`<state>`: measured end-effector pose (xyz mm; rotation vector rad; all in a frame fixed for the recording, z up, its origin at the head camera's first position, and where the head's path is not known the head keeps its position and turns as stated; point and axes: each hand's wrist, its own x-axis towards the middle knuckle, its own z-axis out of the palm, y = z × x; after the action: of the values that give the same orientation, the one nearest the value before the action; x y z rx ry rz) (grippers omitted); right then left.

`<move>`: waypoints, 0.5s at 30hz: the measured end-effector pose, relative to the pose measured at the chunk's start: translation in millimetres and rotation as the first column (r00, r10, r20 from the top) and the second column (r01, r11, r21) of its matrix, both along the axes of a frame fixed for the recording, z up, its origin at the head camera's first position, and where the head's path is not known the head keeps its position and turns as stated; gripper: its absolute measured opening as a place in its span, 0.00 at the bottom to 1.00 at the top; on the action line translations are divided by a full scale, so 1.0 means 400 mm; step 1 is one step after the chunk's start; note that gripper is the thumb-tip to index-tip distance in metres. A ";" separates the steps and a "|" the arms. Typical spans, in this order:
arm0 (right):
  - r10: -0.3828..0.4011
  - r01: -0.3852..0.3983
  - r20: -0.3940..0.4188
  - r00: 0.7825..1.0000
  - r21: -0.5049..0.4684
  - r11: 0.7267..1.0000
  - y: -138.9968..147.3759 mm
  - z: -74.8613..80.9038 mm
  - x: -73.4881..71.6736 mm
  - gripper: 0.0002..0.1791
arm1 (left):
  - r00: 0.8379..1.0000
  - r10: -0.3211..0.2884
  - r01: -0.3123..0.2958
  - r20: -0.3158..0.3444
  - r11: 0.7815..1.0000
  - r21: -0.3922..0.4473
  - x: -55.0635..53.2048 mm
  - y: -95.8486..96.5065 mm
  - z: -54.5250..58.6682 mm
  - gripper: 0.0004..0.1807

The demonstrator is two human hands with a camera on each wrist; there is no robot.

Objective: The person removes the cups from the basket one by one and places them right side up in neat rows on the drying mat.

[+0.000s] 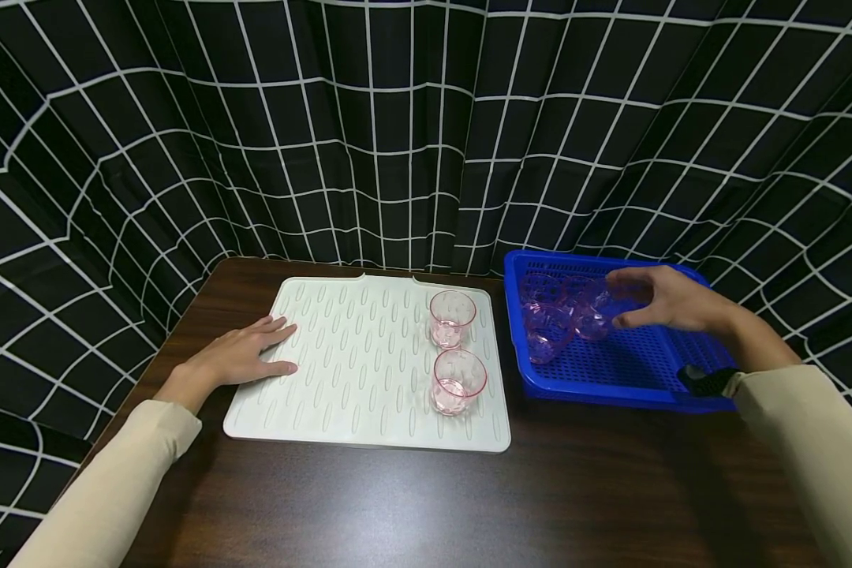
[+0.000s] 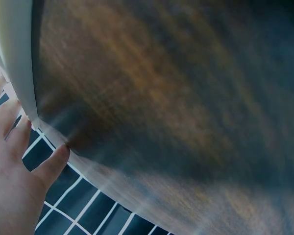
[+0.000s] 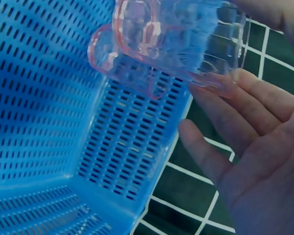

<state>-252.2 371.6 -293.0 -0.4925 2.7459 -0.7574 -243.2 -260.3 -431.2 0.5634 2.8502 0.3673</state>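
Several clear, pink-tinted plastic cups [image 1: 548, 333] lie together in the left part of a blue, rectangular, perforated plastic basket [image 1: 632, 397]; they overlap, so their exact number cannot be told. The right hand [image 1: 670, 300] reaches over the basket just beside these cups, thumb and fingers parted in a wide curve. In the right wrist view a cup lies between them, its end near the fingers; whether they touch it cannot be told.

Left of the basket lies a white rectangular board [image 1: 369, 355] with rounded corners and rows of slim oval ridges. Two more clear, pink-rimmed cups stand upright on its right side, the far cup [image 1: 453, 322] directly behind the near cup [image 1: 458, 386]. The left hand [image 1: 237, 355] rests on the board's left edge, fingers spread and holding nothing.

Board and basket sit on a dark brown wood-grain surface [image 1: 369, 505]. The person wears cream long sleeves [image 1: 802, 434], with a black band [image 1: 703, 381] at the right wrist. Around the back and sides hangs a black curtain [image 1: 390, 173] with a white grid.
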 end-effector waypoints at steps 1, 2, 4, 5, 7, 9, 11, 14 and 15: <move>-0.002 0.002 -0.015 1.000 -0.007 1.000 -0.001 0.003 0.001 0.43 | 1.000 0.001 -0.001 0.000 1.000 0.000 0.000 -0.001 -0.001 0.50; -0.004 0.004 -0.029 1.000 -0.014 1.000 -0.003 0.005 0.002 0.42 | 1.000 0.001 -0.001 0.000 1.000 0.000 0.000 -0.001 -0.002 0.50; -0.025 0.024 -0.057 0.998 -0.019 1.000 -0.007 0.009 0.003 0.41 | 1.000 0.001 -0.001 -0.001 1.000 0.002 0.000 -0.002 -0.003 0.50; -0.038 0.037 -0.071 0.997 -0.021 0.999 -0.010 0.012 0.004 0.41 | 1.000 0.001 -0.001 0.000 1.000 0.003 0.000 -0.003 -0.004 0.50; -0.062 0.060 -0.092 0.994 -0.026 0.998 -0.017 0.016 0.005 0.40 | 1.000 0.002 -0.002 0.000 1.000 0.006 0.000 -0.003 -0.004 0.50; -0.087 0.083 -0.108 0.990 -0.032 0.996 -0.026 0.022 0.007 0.39 | 1.000 0.002 -0.002 -0.001 1.000 0.007 0.000 -0.003 -0.004 0.50; -0.111 0.105 -0.131 0.985 -0.049 0.993 -0.038 0.029 0.010 0.39 | 1.000 0.001 -0.001 -0.001 1.000 0.009 0.000 -0.003 -0.004 0.50; -0.141 0.125 -0.173 0.975 -0.100 0.987 -0.059 0.038 0.014 0.37 | 1.000 -0.001 0.001 -0.001 1.000 0.012 0.001 -0.003 -0.003 0.50; -0.150 0.130 -0.189 0.970 -0.113 0.985 -0.067 0.040 0.015 0.36 | 1.000 -0.002 0.002 -0.001 1.000 0.013 0.001 -0.003 -0.003 0.50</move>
<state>-246.2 344.6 -277.1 -0.4166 2.9632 -0.9303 -243.0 -261.6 -432.4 0.5687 2.8501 0.3858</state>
